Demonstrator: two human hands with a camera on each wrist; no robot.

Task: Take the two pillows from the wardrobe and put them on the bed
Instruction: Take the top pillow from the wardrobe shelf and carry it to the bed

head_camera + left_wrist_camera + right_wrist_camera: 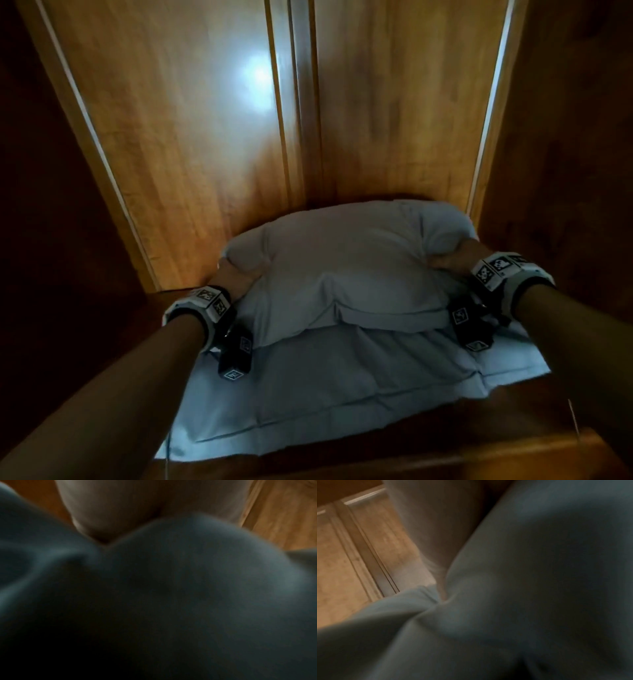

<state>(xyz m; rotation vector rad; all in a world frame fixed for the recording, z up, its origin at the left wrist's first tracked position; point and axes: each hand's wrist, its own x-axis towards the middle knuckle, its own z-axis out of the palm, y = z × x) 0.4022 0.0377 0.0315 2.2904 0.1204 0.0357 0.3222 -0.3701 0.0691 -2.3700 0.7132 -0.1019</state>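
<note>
A: Here, inside the wooden wardrobe [191,144], two pale pillows lie stacked — the upper pillow [346,270] resting on the lower pillow [329,394], both on the shelf [445,459].

B: And the hands?

A: The left hand [236,274] grasps the upper pillow's left end; the right hand [455,257] grasps its right end — fabric bunches at both grips. In the wrist views, each hand's fingers [120,507] [436,520] press into the cloth, which puckers beneath them.

B: Behind the pillows?

A: The wardrobe's back panels, with a vertical joint [298,102] between them; a wrist-worn camera unit [236,356] hangs over the lower pillow.
</note>
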